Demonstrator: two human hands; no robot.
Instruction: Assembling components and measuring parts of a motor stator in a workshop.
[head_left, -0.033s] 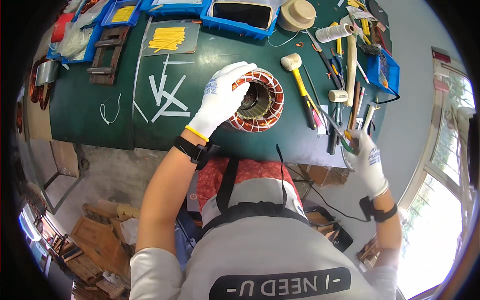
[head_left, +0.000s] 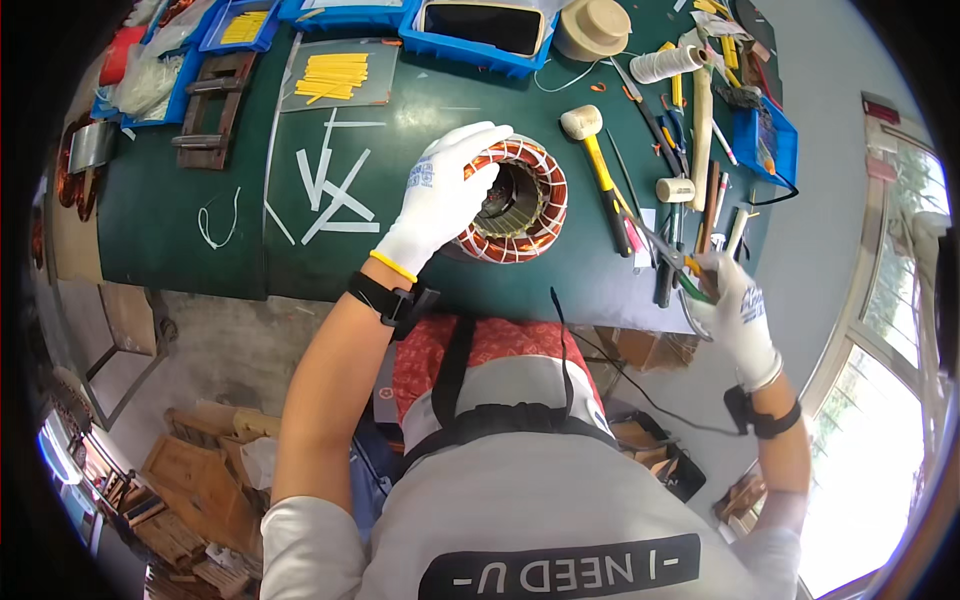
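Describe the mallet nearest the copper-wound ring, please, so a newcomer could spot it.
On the green table, the left hand holds a copper-wound ring. To its right lies a mallet with a pale head. Its yellow shaft sets it apart from the other pale-headed tool farther right.

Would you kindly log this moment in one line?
left hand: gripping copper coil; right hand: holding green-handled tool; yellow-handled mallet: on table

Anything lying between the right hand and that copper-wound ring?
Yes: a yellow-handled hammer lies on the green tabletop between the right hand and the copper-wound ring, probably low enough to pass over.
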